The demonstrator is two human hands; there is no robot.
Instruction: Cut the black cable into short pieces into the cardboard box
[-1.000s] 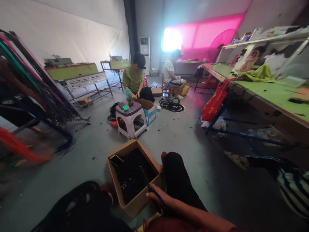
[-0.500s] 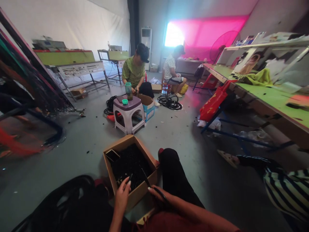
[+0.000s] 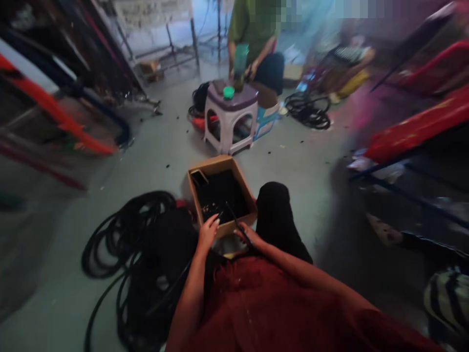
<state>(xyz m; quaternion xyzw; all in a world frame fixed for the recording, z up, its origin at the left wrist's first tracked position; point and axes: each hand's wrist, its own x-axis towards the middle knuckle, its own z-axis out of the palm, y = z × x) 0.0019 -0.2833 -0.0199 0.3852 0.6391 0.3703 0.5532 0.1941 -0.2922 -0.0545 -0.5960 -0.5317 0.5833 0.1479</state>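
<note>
A cardboard box (image 3: 222,164) stands on the floor between my legs, filled with short black cable pieces (image 3: 220,195). A dark phone-like object (image 3: 199,177) lies in its far left corner. My right hand (image 3: 246,236) grips black-handled scissors (image 3: 236,221) at the box's near edge, blades pointing into the box. My left hand (image 3: 208,233) rests by the same edge, and a short black cable piece (image 3: 220,214) seems pinched in its fingers. My black-trousered knee (image 3: 274,210) rises to the right of the box.
A large coil of black cable (image 3: 120,254) lies on the floor at my left. Ahead, a lilac plastic stool (image 3: 229,122) holds a green cup. A person in a green shirt (image 3: 252,29) sits behind it, and a smaller cable coil (image 3: 308,110) lies to the right.
My view has tipped lower, bringing the big cable coil into sight at the left. My left hand has come in beside my right at the box's near edge.
</note>
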